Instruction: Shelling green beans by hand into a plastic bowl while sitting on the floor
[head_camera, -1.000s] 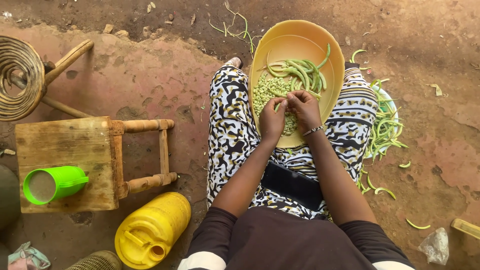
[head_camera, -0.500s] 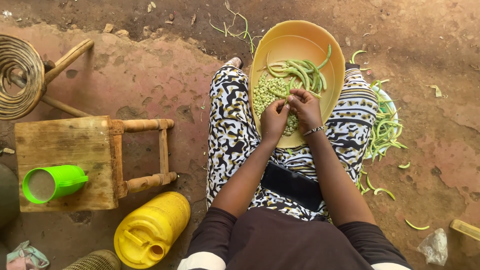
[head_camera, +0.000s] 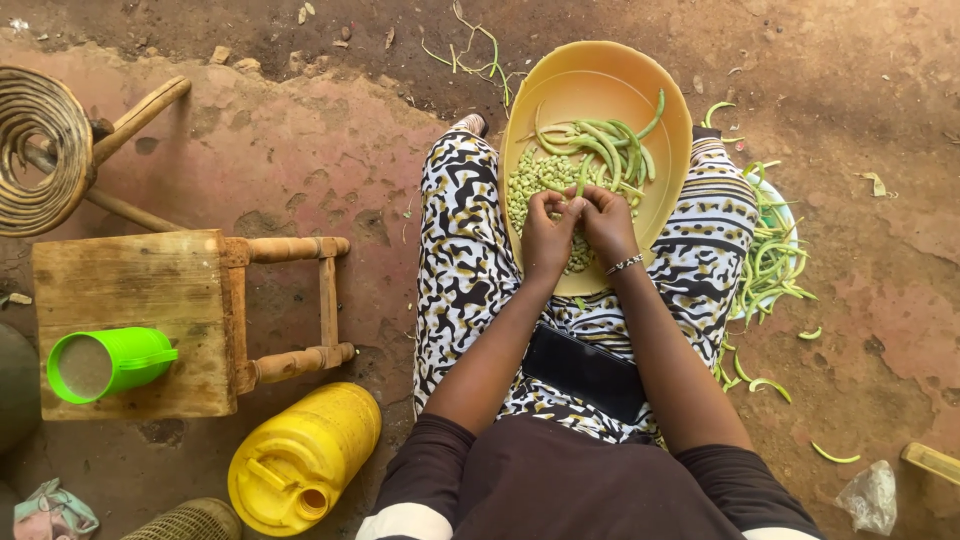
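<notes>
Little has shifted since the earlier frame: both my hands stay together over the near half of the yellow bowl (head_camera: 600, 90), with only the fingertips working slightly. My left hand (head_camera: 548, 232) and my right hand (head_camera: 608, 222) meet fingertip to fingertip, pinching one green pod (head_camera: 579, 183) between them, the fingers of each curled and pressed onto it just above the shelled beans (head_camera: 535, 175). Those pale green beans lie heaped in the bowl's left and lower part, partly hidden under my hands, while a bundle of whole pods (head_camera: 610, 145) lies across the bowl's middle, just beyond my fingers. A thin bracelet (head_camera: 624, 264) circles my right wrist. The bowl rests on my lap, on the black-and-white patterned skirt (head_camera: 455, 260), and a dark flat phone (head_camera: 585, 372) lies on the cloth nearer my body. To my right, a heap of pods (head_camera: 770, 255) sits on a white plate on the ground, with loose ones scattered around it on the dirt. To my left stands a small wooden stool (head_camera: 130, 290) carrying a green cup (head_camera: 105, 362), and a yellow jerrycan (head_camera: 300, 460) lies on its side near it.
</notes>
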